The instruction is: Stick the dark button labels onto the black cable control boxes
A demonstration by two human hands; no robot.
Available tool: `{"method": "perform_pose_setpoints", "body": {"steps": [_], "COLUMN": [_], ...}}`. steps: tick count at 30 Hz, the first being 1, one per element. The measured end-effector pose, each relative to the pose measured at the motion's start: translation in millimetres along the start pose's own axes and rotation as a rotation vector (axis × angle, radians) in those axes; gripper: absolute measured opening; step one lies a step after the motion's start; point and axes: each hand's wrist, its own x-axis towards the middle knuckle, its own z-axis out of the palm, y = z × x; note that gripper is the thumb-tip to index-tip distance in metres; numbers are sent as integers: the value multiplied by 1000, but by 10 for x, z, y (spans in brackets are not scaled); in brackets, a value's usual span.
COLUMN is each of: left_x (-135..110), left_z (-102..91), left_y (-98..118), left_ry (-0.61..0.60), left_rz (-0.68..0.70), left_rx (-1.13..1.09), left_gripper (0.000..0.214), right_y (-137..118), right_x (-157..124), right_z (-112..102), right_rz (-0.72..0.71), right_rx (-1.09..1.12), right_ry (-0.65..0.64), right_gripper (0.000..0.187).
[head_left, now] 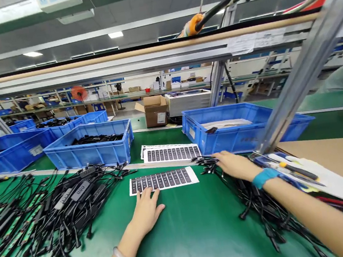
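My left hand (146, 210) lies on the green bench top, fingers stretched out and apart. Its fingertips touch the lower edge of a white sheet of black labels (162, 180). Over to the right, my right hand (236, 165) bends its fingers over the end of a bundle of black cables (259, 205). Thin connector ends stick out to the left of those fingers; my thumb and the underside of the grip are hidden. A second label sheet (171, 152) lies farther back, on top of another sheet.
On the left lies a heap of black cables with small boxes (79, 196). Blue bins (90, 152) line the back, one (233, 137) holding white sheets. A slanted metal post (302, 59) rises at right, near cardboard (335, 156) and a yellow-black tool (298, 170). Another person's arm shows far right.
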Motion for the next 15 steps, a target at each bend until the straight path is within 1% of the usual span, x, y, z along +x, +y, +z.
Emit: {"method": "perform_pose_setpoints", "body": {"steps": [2,3,5,7,9,11,13,15], "left_x": [-1,0,0,-5,-17,-28,-28,-12], "left_z": [-5,-10,-16,-10,12,35,26,-57], "left_y": [5,5,1,-4,-1,15,31,8], "left_ry": [1,2,3,8,16,26,27,28], "left_rz": [-3,-2,1,5,6,1,-4,-2], "left_rx": [-2,-4,-8,-12,-14,-11,-7,-3], "left_gripper": [49,48,48,49,50,51,53,60], "right_y": [-280,-406,-596,-687,-684,-613,-511,-422], "right_x": [192,281,417,480,478,443,402,355], "right_z": [254,366,553,674,726,717,666,593], "right_rz": [-105,-125,-125,-109,-88,-35,66,191], "right_rx": [89,129,207,294,402,523,652,790], "right_ry": [-29,-32,-11,28,70,118,182,268], "right_gripper": [30,28,24,19,16,16,19,25]}}
